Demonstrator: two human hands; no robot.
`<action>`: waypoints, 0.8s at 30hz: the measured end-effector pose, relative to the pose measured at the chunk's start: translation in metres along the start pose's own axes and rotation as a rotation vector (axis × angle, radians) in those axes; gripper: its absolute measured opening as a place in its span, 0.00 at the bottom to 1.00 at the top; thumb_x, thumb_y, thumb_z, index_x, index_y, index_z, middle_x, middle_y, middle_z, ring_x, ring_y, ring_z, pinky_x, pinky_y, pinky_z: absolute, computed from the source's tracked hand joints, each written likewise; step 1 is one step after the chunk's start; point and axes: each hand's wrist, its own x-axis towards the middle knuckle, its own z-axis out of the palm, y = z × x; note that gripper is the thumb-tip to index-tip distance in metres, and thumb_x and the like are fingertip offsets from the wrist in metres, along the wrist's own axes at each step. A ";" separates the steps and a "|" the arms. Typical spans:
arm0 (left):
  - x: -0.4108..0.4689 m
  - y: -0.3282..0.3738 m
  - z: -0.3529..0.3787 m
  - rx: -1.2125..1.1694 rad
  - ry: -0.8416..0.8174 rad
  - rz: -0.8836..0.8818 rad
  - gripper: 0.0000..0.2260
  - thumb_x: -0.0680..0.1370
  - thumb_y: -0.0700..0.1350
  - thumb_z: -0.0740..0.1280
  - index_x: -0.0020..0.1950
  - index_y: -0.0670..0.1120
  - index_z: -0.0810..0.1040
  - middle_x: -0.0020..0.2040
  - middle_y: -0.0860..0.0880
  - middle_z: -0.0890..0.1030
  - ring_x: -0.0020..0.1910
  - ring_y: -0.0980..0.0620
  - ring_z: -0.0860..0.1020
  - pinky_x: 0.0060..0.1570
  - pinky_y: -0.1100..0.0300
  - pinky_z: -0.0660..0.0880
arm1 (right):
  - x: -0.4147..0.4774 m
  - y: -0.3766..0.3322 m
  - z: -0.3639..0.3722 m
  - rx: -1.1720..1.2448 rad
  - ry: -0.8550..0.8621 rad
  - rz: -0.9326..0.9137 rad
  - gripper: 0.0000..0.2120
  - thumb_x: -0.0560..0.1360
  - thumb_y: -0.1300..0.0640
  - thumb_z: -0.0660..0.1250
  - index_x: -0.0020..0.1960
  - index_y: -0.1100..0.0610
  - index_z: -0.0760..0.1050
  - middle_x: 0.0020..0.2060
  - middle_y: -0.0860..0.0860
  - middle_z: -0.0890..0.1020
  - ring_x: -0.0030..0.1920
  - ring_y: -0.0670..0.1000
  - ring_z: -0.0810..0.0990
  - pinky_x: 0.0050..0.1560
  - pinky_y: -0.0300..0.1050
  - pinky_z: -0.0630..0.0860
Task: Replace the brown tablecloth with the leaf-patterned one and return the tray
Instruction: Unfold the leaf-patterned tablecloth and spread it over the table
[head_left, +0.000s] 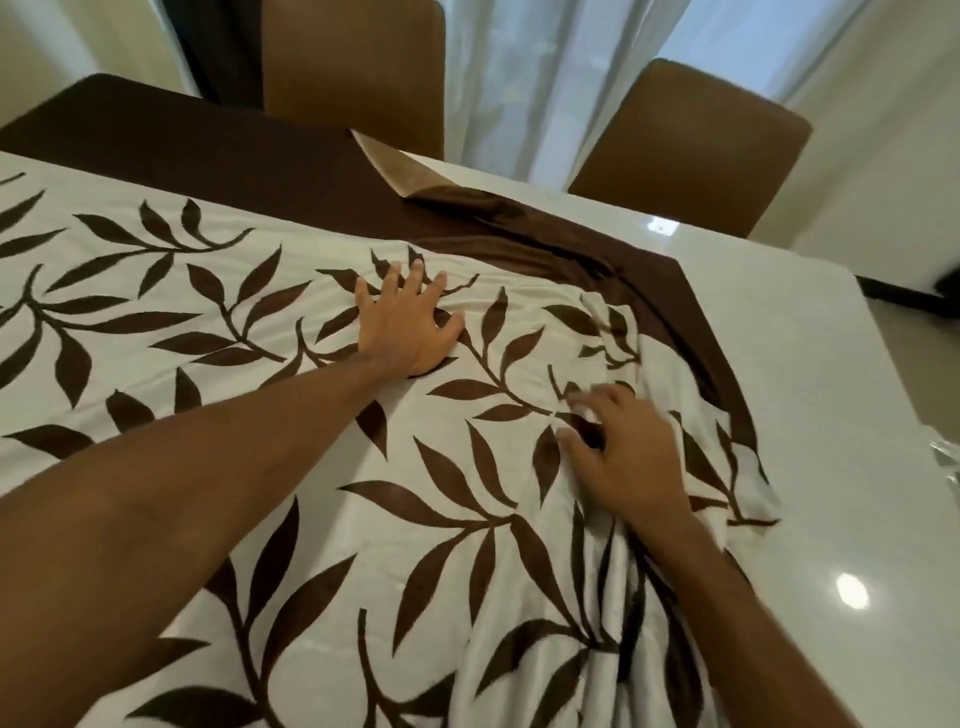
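1. White glossy table carries both cloths.
2. Leaf-patterned tablecloth: cream, brown sprays, bunched at right.
3. Right hand rests on folds; fingers blurred, grip indeterminate.
4. Left hand pressed flat, fingers spread.
5. Brown tablecloth beneath, rumpled beyond.

No readable text, label or number anywhere.

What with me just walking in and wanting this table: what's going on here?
A person is spreading the leaf cloth over the table. The left hand presses flat on it, fingers spread; the right hand, blurred, is at its bunched folds, grip unclear. The brown cloth lies underneath, rumpled, one far corner flipped back. The table's right end shows uncovered.
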 end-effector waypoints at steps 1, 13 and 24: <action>-0.001 0.002 -0.002 0.013 0.007 -0.003 0.32 0.79 0.67 0.46 0.80 0.56 0.59 0.81 0.47 0.58 0.80 0.42 0.54 0.73 0.32 0.50 | -0.033 -0.001 0.001 -0.059 0.001 0.014 0.21 0.78 0.41 0.66 0.67 0.49 0.77 0.66 0.51 0.78 0.65 0.53 0.76 0.67 0.59 0.72; -0.183 0.079 0.002 -0.157 0.006 0.108 0.24 0.81 0.60 0.57 0.73 0.51 0.71 0.76 0.45 0.68 0.76 0.43 0.63 0.72 0.37 0.58 | -0.206 0.037 -0.013 0.364 0.087 0.191 0.26 0.82 0.41 0.56 0.76 0.51 0.67 0.73 0.47 0.71 0.74 0.47 0.67 0.76 0.53 0.64; -0.332 0.128 0.017 -0.161 -0.185 -0.132 0.30 0.80 0.66 0.39 0.81 0.58 0.49 0.82 0.53 0.46 0.81 0.48 0.44 0.76 0.40 0.40 | -0.241 0.114 -0.042 0.372 -0.023 0.039 0.29 0.84 0.36 0.49 0.81 0.49 0.57 0.79 0.53 0.63 0.80 0.51 0.59 0.79 0.53 0.58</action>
